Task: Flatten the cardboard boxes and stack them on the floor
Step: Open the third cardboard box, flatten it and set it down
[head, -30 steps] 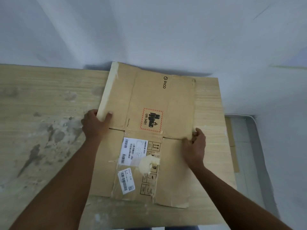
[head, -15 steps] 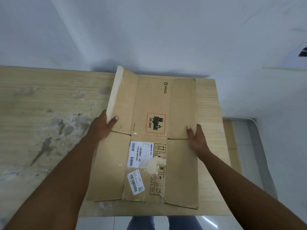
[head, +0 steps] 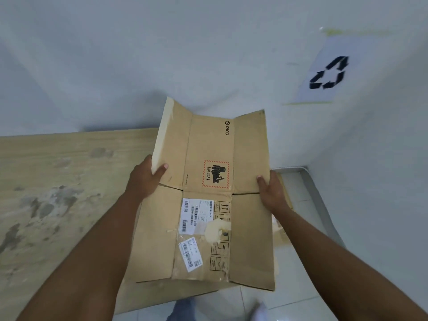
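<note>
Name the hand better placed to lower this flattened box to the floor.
Right hand: it grips the flattened cardboard box on the edge over the tiled floor; the left hand is over the table.

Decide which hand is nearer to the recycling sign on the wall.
Right. The right hand grips the flattened box on the sign's side, below the recycling sign; the left hand holds the far edge.

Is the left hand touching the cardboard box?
Touching. The head view shows the left hand gripping the left edge of the cardboard box, thumb lying on its top face.
</note>
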The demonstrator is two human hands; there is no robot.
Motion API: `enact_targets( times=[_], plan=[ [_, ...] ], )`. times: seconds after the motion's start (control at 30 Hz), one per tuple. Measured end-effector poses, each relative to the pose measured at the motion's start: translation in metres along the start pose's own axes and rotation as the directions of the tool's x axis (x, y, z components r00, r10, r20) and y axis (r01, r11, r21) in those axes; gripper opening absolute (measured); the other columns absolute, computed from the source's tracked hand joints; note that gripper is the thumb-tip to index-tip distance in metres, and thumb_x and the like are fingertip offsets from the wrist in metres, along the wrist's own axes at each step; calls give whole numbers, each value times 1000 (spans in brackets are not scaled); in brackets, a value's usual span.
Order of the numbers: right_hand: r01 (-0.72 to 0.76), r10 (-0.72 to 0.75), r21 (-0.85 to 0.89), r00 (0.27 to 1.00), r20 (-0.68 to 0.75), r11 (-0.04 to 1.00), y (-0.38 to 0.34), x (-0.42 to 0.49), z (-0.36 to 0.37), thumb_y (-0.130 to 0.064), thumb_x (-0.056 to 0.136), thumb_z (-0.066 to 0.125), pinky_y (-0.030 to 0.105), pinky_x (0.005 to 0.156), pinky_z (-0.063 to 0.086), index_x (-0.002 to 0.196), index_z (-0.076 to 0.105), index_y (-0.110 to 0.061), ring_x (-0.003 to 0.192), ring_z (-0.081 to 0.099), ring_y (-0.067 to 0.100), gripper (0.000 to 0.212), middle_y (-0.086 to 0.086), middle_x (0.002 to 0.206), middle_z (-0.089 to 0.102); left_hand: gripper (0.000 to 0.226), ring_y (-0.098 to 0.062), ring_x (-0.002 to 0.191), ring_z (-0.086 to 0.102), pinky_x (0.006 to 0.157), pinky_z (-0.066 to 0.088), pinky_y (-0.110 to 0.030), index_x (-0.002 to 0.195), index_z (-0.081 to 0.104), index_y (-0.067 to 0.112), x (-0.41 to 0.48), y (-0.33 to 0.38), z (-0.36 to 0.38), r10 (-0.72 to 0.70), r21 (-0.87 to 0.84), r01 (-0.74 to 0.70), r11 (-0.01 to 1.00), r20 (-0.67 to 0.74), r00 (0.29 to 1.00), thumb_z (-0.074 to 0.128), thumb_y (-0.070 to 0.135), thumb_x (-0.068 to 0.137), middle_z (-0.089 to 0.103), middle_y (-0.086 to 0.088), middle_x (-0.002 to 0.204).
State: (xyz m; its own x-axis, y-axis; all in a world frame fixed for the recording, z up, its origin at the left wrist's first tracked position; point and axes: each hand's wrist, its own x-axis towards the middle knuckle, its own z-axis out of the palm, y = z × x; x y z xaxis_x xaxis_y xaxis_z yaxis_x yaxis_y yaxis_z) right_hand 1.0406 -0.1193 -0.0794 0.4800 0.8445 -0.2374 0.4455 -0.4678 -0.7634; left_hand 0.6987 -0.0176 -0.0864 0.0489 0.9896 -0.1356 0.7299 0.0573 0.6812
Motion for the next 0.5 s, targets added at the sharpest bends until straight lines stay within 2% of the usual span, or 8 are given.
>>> enact_targets(
  times=[0.07, 0.23, 0.4, 0.5],
  plan=[
    [-35, 34, -5, 999, -19, 999, 17, -1, -36, -27, 100, 46, 38, 85, 45, 127, 46, -10, 100, 56, 25, 32, 2, 108, 56, 42, -35, 96, 64, 76, 47, -37, 118, 57, 13, -7, 33, 26, 25, 0, -25, 1000, 11, 1000, 57, 48, 95, 70, -11, 105],
    [-53, 54, 10, 994, -91, 999, 85, -11, -135, -29, 97, 46, 48, 94, 50, 130, 45, -16, 101, 58, 25, 36, 3, 113, 60, 39, -38, 95, 65, 77, 49, -39, 118, 55, 10, -48, 118, 108, 82, 4, -82, 997, 29, 996, 50, 44, 100, 70, -17, 102],
    [-86, 91, 44, 987, -135, 995, 160, -25, -236, -23, 101, 47, 45, 96, 48, 135, 42, -13, 105, 54, 22, 36, 1, 117, 55, 40, -37, 87, 66, 76, 53, -43, 116, 53, 10, -92, 195, 200, 127, -33, -125, 992, 86, 988, 47, 46, 101, 70, -16, 95],
    [-117, 122, 39, 977, -173, 992, 190, -19, -275, -26, 100, 47, 46, 96, 50, 136, 43, -17, 104, 56, 24, 37, 1, 117, 58, 34, -36, 79, 65, 70, 51, -41, 108, 53, 6, -109, 236, 239, 141, -48, -137, 989, 80, 987, 50, 39, 101, 69, -17, 86]
  ],
)
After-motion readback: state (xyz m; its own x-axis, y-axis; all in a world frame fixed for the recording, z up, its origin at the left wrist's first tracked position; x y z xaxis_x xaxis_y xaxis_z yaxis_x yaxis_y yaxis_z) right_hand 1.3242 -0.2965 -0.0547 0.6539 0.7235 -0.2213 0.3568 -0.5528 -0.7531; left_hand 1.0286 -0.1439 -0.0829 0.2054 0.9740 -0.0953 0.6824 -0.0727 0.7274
